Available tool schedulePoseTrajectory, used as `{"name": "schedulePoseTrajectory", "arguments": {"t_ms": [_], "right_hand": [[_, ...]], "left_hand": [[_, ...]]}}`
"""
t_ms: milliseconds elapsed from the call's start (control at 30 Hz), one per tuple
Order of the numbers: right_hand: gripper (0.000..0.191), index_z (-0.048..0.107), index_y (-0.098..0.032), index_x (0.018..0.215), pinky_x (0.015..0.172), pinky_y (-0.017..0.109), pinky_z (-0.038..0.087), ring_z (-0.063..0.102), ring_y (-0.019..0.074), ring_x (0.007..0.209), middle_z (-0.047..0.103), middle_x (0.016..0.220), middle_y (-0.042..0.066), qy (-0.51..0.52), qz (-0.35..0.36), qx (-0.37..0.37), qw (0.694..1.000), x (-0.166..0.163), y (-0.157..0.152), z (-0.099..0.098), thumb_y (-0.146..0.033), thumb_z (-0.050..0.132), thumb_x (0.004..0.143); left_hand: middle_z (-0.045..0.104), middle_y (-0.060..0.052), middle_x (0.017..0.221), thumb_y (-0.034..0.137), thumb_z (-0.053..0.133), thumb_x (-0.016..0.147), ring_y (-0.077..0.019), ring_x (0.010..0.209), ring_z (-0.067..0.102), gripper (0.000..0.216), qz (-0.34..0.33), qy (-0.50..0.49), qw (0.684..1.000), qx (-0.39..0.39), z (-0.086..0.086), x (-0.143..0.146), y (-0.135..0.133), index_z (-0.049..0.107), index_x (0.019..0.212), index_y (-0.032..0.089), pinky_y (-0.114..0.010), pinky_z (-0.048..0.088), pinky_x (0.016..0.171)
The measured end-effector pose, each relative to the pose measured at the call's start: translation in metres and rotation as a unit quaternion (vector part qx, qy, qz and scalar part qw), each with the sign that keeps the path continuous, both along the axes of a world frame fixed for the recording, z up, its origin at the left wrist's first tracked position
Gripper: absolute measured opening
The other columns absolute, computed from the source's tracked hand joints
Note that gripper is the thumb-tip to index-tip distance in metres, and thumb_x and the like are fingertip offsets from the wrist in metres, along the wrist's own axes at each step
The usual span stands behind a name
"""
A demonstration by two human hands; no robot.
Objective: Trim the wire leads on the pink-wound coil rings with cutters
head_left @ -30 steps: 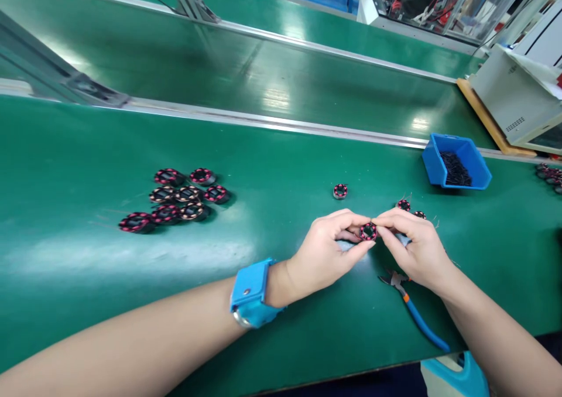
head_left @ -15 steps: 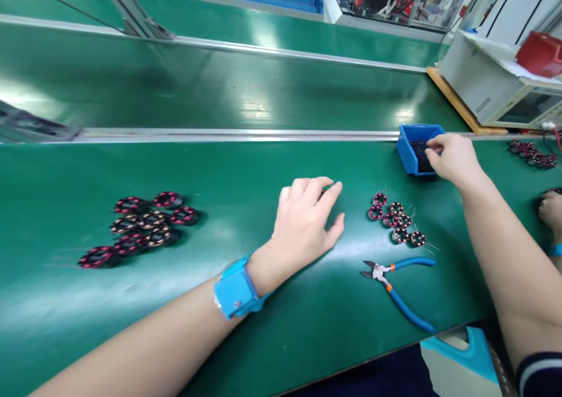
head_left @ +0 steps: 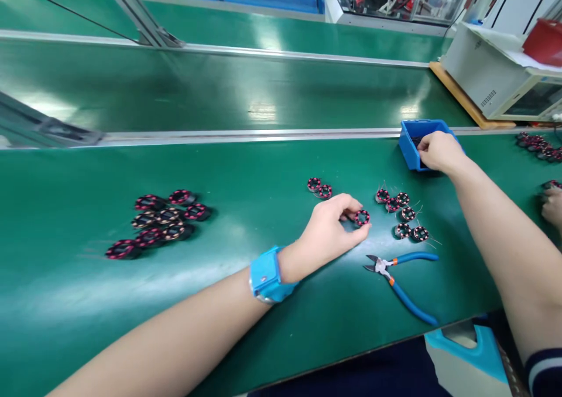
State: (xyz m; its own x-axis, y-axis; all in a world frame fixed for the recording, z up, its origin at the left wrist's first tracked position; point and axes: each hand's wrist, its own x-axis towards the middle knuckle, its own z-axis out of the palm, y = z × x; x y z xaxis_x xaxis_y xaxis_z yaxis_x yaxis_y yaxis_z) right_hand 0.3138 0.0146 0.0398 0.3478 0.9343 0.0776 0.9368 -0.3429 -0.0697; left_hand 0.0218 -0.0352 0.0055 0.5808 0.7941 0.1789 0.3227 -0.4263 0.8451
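Observation:
My left hand [head_left: 336,221], with a blue strap on its wrist, pinches a small ring-shaped motor stator [head_left: 362,218] with pink-and-black windings between thumb and fingers. Just right of it lies a group of similar stators [head_left: 392,204] with thin wire ends sticking out. Two more stators [head_left: 319,188] sit behind the hand. My right hand [head_left: 439,151] reaches into a blue bin [head_left: 409,156]; its fingers are closed together at the dark contents, and whatever they hold is hidden. Cutting pliers [head_left: 381,266] with blue handles lie with jaws apart near the table's front edge.
A larger cluster of stators [head_left: 151,232] lies on the left of the green table [head_left: 88,327]. At the right edge another person's hand [head_left: 553,206] is by more stators [head_left: 540,146]. A metal rail [head_left: 263,134] runs behind, with a grey instrument [head_left: 487,75] beyond it.
My left hand has moved right and taken a stator from the right-hand group, uncovering two others behind it. My right hand has gone lower into the bin.

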Motion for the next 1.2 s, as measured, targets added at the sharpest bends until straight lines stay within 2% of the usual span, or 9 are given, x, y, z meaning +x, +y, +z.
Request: {"name": "schedulePoseTrajectory", "arguments": {"t_ms": [133, 300, 533, 800, 900, 967, 1033, 1100, 1200], "right_hand": [[0.016, 0.073, -0.015, 0.08, 0.08, 0.038, 0.05, 0.067, 0.0297, 0.085, 0.072, 0.081, 0.013, -0.001, -0.005, 0.024, 1.0, -0.001, -0.002, 0.0, -0.019, 0.062, 0.07], [0.02, 0.072, -0.016, 0.087, 0.075, 0.036, 0.051, 0.067, 0.0278, 0.08, 0.073, 0.081, 0.011, 0.024, 0.004, 0.018, 1.0, 0.002, 0.0, -0.002, -0.018, 0.062, 0.071], [0.023, 0.075, -0.015, 0.091, 0.075, 0.038, 0.048, 0.066, 0.029, 0.082, 0.073, 0.082, 0.012, 0.027, 0.012, 0.027, 0.999, -0.004, 0.0, 0.004, -0.018, 0.063, 0.071], [0.02, 0.072, -0.005, 0.089, 0.083, 0.041, 0.046, 0.066, 0.0293, 0.088, 0.071, 0.089, 0.025, 0.092, 0.008, 0.137, 0.986, -0.017, -0.019, 0.023, -0.018, 0.059, 0.081], [0.027, 0.067, -0.012, 0.099, 0.068, 0.031, 0.053, 0.068, 0.0188, 0.073, 0.071, 0.087, 0.016, 0.205, 0.036, 0.194, 0.959, -0.061, -0.053, 0.025, -0.031, 0.051, 0.091], [0.019, 0.068, -0.019, 0.09, 0.063, 0.032, 0.055, 0.067, 0.0173, 0.068, 0.071, 0.086, 0.008, 0.435, 0.108, 0.217, 0.867, -0.102, -0.078, 0.019, -0.036, 0.062, 0.085], [0.017, 0.068, -0.02, 0.082, 0.058, 0.03, 0.055, 0.066, 0.0158, 0.064, 0.07, 0.078, 0.005, 0.531, 0.135, 0.168, 0.819, -0.14, -0.098, 0.009, -0.038, 0.066, 0.082], [0.019, 0.068, -0.019, 0.081, 0.058, 0.028, 0.054, 0.065, 0.0147, 0.064, 0.07, 0.077, 0.004, 0.572, 0.129, 0.148, 0.796, -0.164, -0.106, -0.001, -0.038, 0.066, 0.083], [0.021, 0.067, -0.018, 0.082, 0.055, 0.025, 0.052, 0.063, 0.0128, 0.061, 0.071, 0.079, 0.005, 0.606, 0.107, 0.131, 0.777, -0.17, -0.103, -0.012, -0.038, 0.067, 0.082]], "left_hand": [[0.064, -0.001, 0.071, 0.023, 0.075, 0.066, -0.008, 0.054, 0.057, 0.026, 0.04, -0.096, 0.977, -0.186, 0.001, -0.025, -0.013, 0.058, 0.084, 0.013, -0.02, 0.048, 0.051], [0.063, 0.0, 0.07, 0.02, 0.076, 0.065, -0.0068, 0.054, 0.058, 0.031, 0.056, -0.149, 0.947, -0.277, -0.001, -0.044, -0.017, 0.062, 0.091, 0.011, -0.018, 0.051, 0.053], [0.068, -0.003, 0.074, 0.021, 0.079, 0.062, -0.0097, 0.059, 0.063, 0.034, 0.049, -0.177, 0.934, -0.306, -0.001, -0.047, -0.021, 0.063, 0.091, 0.011, -0.021, 0.055, 0.058], [0.07, -0.007, 0.088, 0.017, 0.077, 0.062, -0.0109, 0.067, 0.066, 0.043, 0.05, -0.226, 0.916, -0.328, -0.005, -0.044, -0.02, 0.063, 0.103, 0.011, -0.024, 0.058, 0.065], [0.07, -0.007, 0.088, 0.015, 0.076, 0.063, -0.0106, 0.066, 0.066, 0.037, 0.057, -0.247, 0.906, -0.34, -0.005, -0.042, -0.02, 0.063, 0.097, 0.011, -0.023, 0.057, 0.065], [0.069, -0.004, 0.081, 0.015, 0.077, 0.062, -0.0095, 0.062, 0.065, 0.031, 0.071, -0.248, 0.905, -0.339, -0.004, -0.041, -0.02, 0.062, 0.088, 0.012, -0.021, 0.056, 0.061], [0.068, -0.001, 0.075, 0.013, 0.078, 0.061, -0.0084, 0.06, 0.063, 0.028, 0.081, -0.249, 0.906, -0.334, -0.003, -0.04, -0.02, 0.06, 0.083, 0.012, -0.019, 0.054, 0.06], [0.067, 0.0, 0.072, 0.013, 0.079, 0.06, -0.0079, 0.06, 0.063, 0.029, 0.084, -0.249, 0.907, -0.33, -0.001, -0.039, -0.019, 0.059, 0.081, 0.013, -0.019, 0.054, 0.061], [0.066, 0.001, 0.07, 0.012, 0.079, 0.059, -0.0077, 0.06, 0.063, 0.028, 0.087, -0.242, 0.908, -0.33, 0.001, -0.038, -0.018, 0.058, 0.078, 0.013, -0.018, 0.053, 0.061]]}}
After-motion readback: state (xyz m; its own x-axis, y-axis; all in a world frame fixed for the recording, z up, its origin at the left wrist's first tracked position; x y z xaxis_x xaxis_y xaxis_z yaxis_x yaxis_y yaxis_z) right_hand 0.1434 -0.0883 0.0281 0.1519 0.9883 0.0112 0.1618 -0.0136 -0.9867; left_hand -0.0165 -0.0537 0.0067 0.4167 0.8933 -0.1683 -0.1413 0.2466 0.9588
